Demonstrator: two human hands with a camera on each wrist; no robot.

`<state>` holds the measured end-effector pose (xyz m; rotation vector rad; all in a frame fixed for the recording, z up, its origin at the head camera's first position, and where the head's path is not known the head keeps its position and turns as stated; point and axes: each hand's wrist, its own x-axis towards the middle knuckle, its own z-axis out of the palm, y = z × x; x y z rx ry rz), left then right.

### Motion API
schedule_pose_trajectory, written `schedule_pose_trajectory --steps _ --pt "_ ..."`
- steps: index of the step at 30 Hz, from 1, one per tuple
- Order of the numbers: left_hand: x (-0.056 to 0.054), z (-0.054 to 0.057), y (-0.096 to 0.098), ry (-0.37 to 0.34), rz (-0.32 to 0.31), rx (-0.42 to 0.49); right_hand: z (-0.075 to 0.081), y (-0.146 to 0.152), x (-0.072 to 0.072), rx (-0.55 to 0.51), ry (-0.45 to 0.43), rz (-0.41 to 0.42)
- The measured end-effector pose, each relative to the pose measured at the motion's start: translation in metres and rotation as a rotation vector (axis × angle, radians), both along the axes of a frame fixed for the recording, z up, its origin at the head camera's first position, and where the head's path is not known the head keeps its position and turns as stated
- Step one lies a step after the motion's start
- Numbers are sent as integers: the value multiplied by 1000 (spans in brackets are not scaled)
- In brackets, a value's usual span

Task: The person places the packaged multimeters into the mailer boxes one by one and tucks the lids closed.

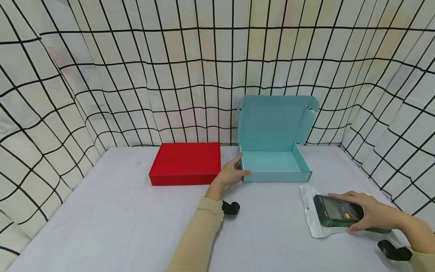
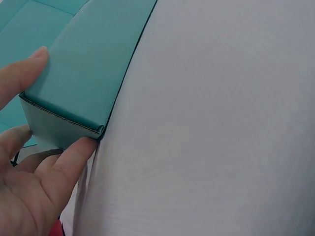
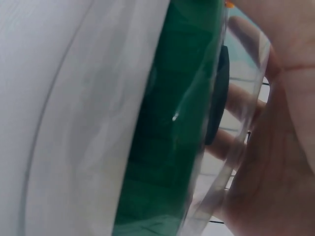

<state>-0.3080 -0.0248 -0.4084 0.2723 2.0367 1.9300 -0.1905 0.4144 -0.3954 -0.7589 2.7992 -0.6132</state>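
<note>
An open teal cardboard box (image 1: 275, 162) stands on the white table with its lid raised at the back. My left hand (image 1: 232, 173) holds its front left corner, the thumb on the front wall and the other fingers along the left side. In the left wrist view, the fingers press close about the box corner (image 2: 64, 118). At the right, my right hand (image 1: 372, 211) grips a green-and-black handheld meter (image 1: 336, 209) with a grey screen and an orange button. It is inside a clear plastic bag (image 1: 310, 217). The meter's green side (image 3: 172, 118) fills much of the right wrist view.
A closed red box (image 1: 187, 162) lies just left of the teal box and my left hand. Around the white tabletop (image 1: 112, 211), a white backdrop with a black grid (image 1: 190, 75) rises behind and at both sides.
</note>
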Motion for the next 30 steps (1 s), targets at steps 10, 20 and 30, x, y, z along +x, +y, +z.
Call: schedule_pose_trajectory --steps 10,20,30 --pt "-1 1 2 -5 -3 -17 12 -1 -2 45 41 -6" --pt "0 4 1 1 1 -36 32 -6 -9 33 71 29" --pt "3 5 0 22 -4 -64 54 -11 -20 16 107 70"
